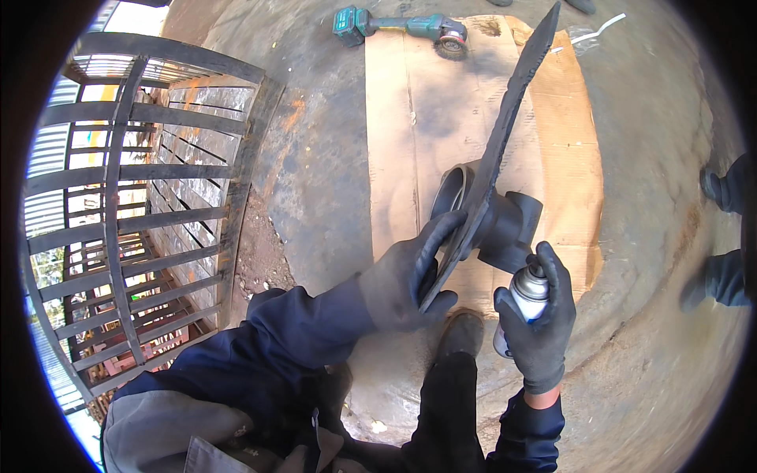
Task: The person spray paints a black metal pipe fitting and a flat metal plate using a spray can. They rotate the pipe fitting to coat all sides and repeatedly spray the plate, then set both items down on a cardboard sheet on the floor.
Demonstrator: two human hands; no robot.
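My left hand (404, 277), in a dark glove, is closed round the lower edge of a dark flat metal plate (514, 98). The plate is held up on edge, tilted, its far end pointing up and to the right. Short black pipe pieces (505, 230) stick out from its right face, and an open pipe ring (451, 191) shows on the left face. My gloved right hand (538, 335) grips a spray can (530, 292) close to the pipe pieces, the index finger resting on top by the nozzle. No spray can be made out.
Under the plate lies a flattened cardboard sheet (402, 110) on the concrete floor (323, 173). A green cordless angle grinder with a wire brush (406, 30) rests at its far edge. A dark barred metal frame (118, 177) stands left. Another person's legs (727, 276) are at right.
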